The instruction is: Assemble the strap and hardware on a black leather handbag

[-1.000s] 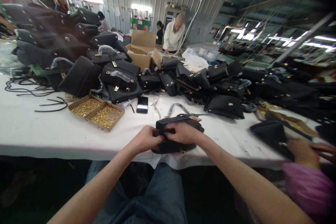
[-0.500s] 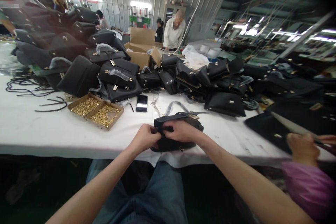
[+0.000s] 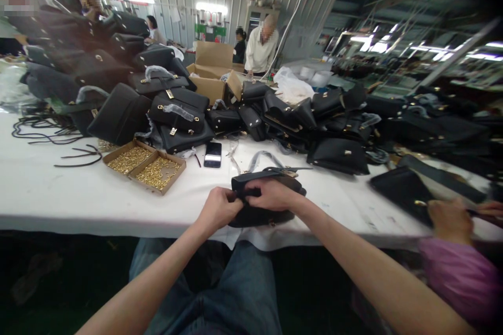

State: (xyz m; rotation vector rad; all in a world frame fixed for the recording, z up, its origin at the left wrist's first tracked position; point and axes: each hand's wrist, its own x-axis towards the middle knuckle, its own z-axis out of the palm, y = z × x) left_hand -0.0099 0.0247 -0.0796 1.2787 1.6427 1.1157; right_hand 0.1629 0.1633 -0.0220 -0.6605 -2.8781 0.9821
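A small black handbag lies at the near edge of the white table, right in front of me. My left hand is closed on the bag's left end, fingers pinched at its top edge. My right hand lies over the top of the bag with its fingers curled round the flap. A gold clasp and a strap stick out behind the bag towards the right.
Two cardboard trays of gold fittings and a phone lie beyond my hands. Piles of black handbags fill the far side. A co-worker's hand in a pink sleeve handles another bag at right. People stand by boxes behind.
My hands have stayed on the bag with only slight finger movement. The co-worker's bag at the right has shifted and been turned.
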